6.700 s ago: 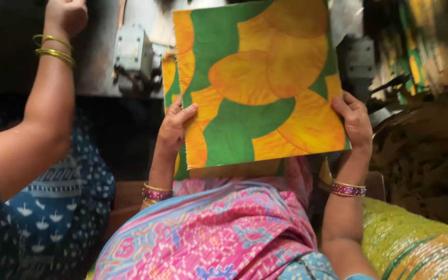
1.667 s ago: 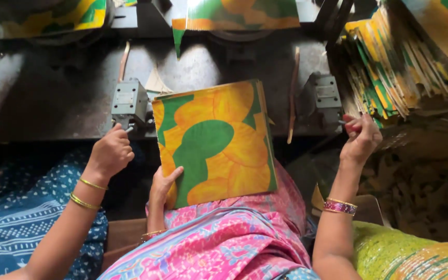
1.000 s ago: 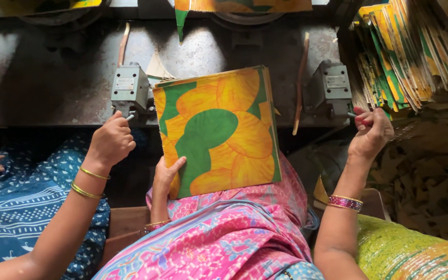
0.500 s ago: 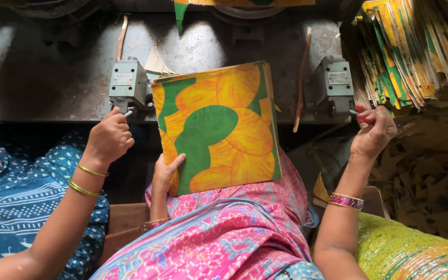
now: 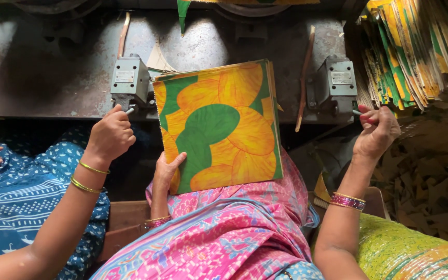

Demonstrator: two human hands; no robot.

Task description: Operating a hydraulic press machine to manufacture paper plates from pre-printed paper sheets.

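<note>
Since approx half a sec ago little has shifted: card stack [image 5: 219,124] sits in the same spot, leaning from the person's lap up against the front edge of the metal surface [image 5: 42,78]; right hand [image 5: 377,129] has crept slightly toward the right switch box [image 5: 338,83].

Left hand [image 5: 168,171]: grip clamped on the stack's lower-left corner, thumb on the face. Right hand: fingers curled together around the small lever under the right box. A co-worker's hand [image 5: 111,136] is closed on the lever of the left switch box [image 5: 129,80].

Progress, judging by layout: stack is squared and held, not yet up on the surface. More printed sheets [image 5: 416,46] wait at the right edge.

Materials: stack = stiff glossy card, yellow, orange and green; surface = worn grey steel w/ scuffs; boxes = grey painted metal.
</note>
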